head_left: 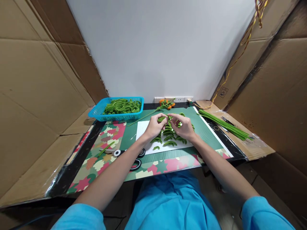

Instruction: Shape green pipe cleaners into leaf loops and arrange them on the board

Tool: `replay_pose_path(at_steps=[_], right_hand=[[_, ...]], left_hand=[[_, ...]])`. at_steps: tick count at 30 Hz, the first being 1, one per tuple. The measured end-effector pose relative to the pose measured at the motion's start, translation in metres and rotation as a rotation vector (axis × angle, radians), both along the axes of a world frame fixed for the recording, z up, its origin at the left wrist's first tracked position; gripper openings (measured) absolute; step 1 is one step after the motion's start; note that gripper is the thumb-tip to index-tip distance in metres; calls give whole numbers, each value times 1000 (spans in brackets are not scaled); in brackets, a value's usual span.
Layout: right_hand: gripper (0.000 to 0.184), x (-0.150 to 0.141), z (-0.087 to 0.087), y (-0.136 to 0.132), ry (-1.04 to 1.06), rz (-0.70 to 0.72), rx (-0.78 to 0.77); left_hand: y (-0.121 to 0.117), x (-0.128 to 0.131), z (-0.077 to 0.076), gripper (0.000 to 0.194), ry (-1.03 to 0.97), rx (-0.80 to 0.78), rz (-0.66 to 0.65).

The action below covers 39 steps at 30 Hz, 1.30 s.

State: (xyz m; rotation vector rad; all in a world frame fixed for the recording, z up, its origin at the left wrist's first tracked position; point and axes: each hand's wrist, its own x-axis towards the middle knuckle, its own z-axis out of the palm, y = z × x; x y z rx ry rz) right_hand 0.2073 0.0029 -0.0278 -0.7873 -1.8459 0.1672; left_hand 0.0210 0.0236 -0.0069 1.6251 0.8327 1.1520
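My left hand (pixel 154 126) and my right hand (pixel 184 127) meet over the white paper (pixel 141 129), thumbs and fingertips pinched together. Between them is a small green pipe cleaner piece (pixel 169 118), partly hidden by the fingers. Below the hands, several curved green pipe cleaner pieces (pixel 169 143) lie in rows on the paper. A pair of scissors (pixel 136 164) with dark handles rests beneath my left forearm, its blades pointing left beside a loose green strip (pixel 106 149).
A blue basket (pixel 115 118) heaped with green pipe cleaner shapes stands at the back left. Orange flowers on a green stem (pixel 169 107) lie behind my hands. Green sticks (pixel 223 124) and a dark tool (pixel 227 121) are at the right. Cardboard walls (pixel 40 83) flank the table.
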Motion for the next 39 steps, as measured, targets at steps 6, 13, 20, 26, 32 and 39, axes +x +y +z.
replay_pose_path(at_steps=[6, 13, 20, 26, 32, 39], right_hand=[[39, 1, -9, 5, -45, -68, 61], [43, 4, -9, 5, -139, -52, 95], [37, 5, -8, 6, -255, -139, 151], [28, 8, -7, 8, -272, -180, 154], [33, 15, -2, 7, -426, -208, 215], [25, 19, 6, 2, -511, -225, 301]], left_hand=[[1, -2, 0, 43, -4, -26, -44], [2, -4, 2, 38, -1, -37, -25], [2, -3, 0, 40, -32, -68, -54], [0, -1, 3, 41, -68, -142, -65], [4, -4, 3, 43, -76, -251, -116], [-2, -8, 12, 46, -35, -322, -220]])
